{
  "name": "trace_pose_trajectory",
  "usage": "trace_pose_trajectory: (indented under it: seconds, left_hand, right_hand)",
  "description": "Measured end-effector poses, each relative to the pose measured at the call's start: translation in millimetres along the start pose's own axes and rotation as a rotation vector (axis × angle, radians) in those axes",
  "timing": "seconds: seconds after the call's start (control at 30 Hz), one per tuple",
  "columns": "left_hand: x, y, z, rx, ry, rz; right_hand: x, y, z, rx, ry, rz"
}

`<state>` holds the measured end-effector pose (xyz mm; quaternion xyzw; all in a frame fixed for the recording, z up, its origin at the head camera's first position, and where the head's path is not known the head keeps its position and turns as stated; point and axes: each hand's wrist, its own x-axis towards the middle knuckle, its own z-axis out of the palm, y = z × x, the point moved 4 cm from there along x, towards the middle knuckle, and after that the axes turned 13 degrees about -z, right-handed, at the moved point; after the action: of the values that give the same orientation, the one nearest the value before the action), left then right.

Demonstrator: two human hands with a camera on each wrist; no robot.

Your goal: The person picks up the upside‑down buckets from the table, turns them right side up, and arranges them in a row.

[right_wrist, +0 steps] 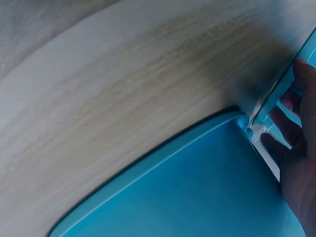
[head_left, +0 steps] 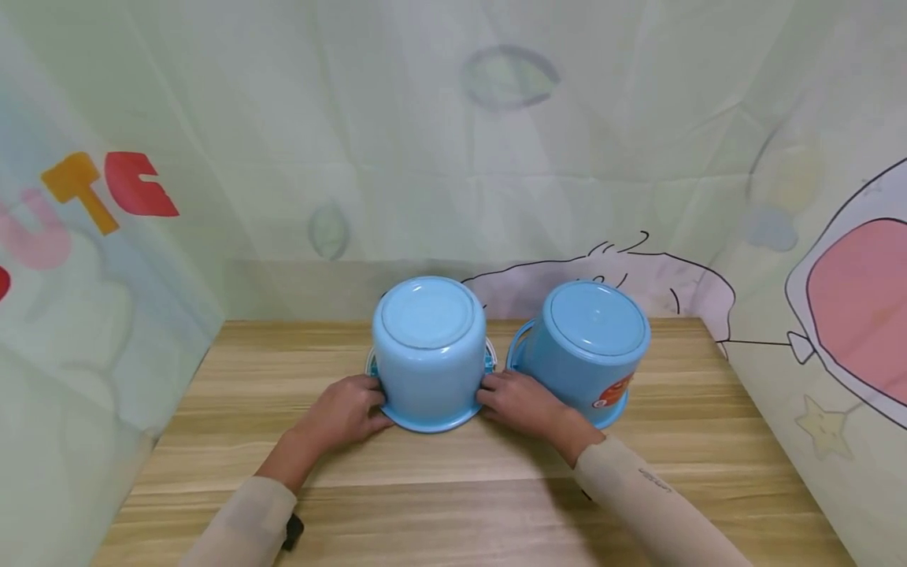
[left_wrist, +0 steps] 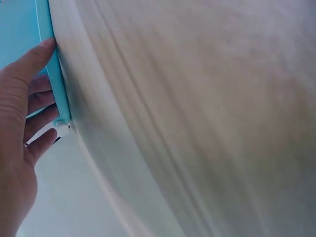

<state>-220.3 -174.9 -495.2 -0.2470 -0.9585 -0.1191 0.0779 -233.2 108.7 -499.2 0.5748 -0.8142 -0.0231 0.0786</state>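
Note:
Upside down on the wooden table stands a light blue bucket (head_left: 429, 354), with its round base facing up. My left hand (head_left: 349, 411) grips its rim from the left; in the left wrist view the thumb (left_wrist: 37, 60) lies on the rim and the fingers bend against the wall. On the opposite side my right hand (head_left: 523, 403) holds the same rim, and its fingertips show in the right wrist view near a white handle joint (right_wrist: 257, 130). Just right of that hand, a second blue bucket (head_left: 588, 346) is also upside down, bearing a red-orange sticker (head_left: 612, 391).
A wood-grain table (head_left: 453, 504) lies under both buckets. Pale printed cloth (head_left: 397, 118) hangs behind it and on both sides. The second bucket's handle (head_left: 520, 340) lies between the two buckets. A dark object (head_left: 293, 532) shows beside the left sleeve.

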Motion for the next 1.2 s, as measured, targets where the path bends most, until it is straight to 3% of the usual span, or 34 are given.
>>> trace_pose_trajectory:
  seconds: [0.5, 0.77, 1.2]
  left_hand:
    - [-1.3, -1.3, -0.6, -0.018, -0.002, -0.031]
    - [-4.3, -0.6, 3.2, -0.032, 0.011, -0.011]
    - [-3.9, -1.7, 5.0, 0.002, 0.029, -0.016]
  right_hand:
    - [3.7, -3.1, 2.9, -0.009, 0.112, 0.030]
    - [1.6, -7.5, 6.1, -0.027, 0.085, 0.064]
    - [0.9, -6.6, 5.0, -0.006, 0.125, 0.089]
